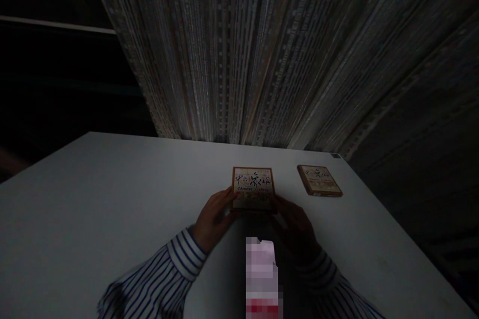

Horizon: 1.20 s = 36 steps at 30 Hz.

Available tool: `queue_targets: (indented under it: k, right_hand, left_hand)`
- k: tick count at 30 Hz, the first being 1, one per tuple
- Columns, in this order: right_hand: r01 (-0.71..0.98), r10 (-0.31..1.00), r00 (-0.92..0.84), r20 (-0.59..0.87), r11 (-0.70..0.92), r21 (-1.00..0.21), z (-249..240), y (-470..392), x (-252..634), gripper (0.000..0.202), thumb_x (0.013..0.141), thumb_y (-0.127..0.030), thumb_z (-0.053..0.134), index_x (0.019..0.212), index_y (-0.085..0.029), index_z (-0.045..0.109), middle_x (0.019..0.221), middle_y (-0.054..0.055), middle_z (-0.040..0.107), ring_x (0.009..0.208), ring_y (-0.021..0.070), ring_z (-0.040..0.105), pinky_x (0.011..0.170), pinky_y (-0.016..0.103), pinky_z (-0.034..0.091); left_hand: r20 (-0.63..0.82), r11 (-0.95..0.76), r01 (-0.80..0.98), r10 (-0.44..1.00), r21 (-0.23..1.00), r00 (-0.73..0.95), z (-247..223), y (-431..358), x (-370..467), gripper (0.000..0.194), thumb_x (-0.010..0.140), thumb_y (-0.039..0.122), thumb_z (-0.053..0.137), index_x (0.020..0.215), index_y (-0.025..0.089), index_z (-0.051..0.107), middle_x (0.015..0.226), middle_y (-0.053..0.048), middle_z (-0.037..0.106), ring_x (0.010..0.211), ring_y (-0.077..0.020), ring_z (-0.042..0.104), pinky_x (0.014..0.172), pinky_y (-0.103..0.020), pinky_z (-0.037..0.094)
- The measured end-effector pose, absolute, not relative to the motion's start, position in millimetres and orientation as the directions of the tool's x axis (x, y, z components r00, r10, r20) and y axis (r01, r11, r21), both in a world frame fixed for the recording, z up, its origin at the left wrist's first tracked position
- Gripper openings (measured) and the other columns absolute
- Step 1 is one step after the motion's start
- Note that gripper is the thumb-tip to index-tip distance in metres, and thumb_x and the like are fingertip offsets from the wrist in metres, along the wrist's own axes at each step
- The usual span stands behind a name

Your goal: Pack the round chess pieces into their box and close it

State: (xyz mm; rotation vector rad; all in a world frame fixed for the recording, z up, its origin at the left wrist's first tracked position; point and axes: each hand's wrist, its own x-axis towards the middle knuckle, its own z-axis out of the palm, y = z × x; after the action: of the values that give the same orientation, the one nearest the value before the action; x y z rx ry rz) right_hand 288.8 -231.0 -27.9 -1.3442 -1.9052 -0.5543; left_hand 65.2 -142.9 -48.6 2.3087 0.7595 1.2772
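Between my two hands is a Chinese chess box (253, 189), square and flat, with dark lettering on a pale, brown-edged lid. My left hand (215, 217) grips its left side, fingers along the edge. On the opposite side my right hand (297, 224) holds the box's right edge, in deep shadow. Whether the box rests on the table or is slightly raised I cannot tell. A second, similar box (321, 180) lies flat on the table, to the right and beyond my right hand.
The white table (112, 199) reaches back to a striped curtain (239, 50). A small dark patch (336, 156) marks its far right corner. In front of me a pale, pixelated thing (261, 269) shows at the bottom. A blurred shape (13, 162) is at the left edge.
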Motion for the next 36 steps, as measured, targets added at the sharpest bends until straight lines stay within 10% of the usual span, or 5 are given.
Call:
queue_targets:
  k: [36]
  right_hand:
    - [0.918, 0.706, -0.158, 0.691, 0.363, -0.161, -74, -226, 296, 0.035, 0.089, -0.025, 0.046, 0.121, -0.016, 0.053, 0.109, 0.015, 0.065, 0.102, 0.0251, 0.062, 0.079, 0.041, 0.058]
  left_hand:
    - [0.381, -0.631, 0.381, 0.741, 0.676, 0.552, -62, -144, 66, 0.048, 0.075, 0.022, 0.064, 0.122, 0.021, 0.053, 0.127, -0.013, 0.056, 0.116, -0.0247, 0.054, 0.096, -0.048, 0.045]
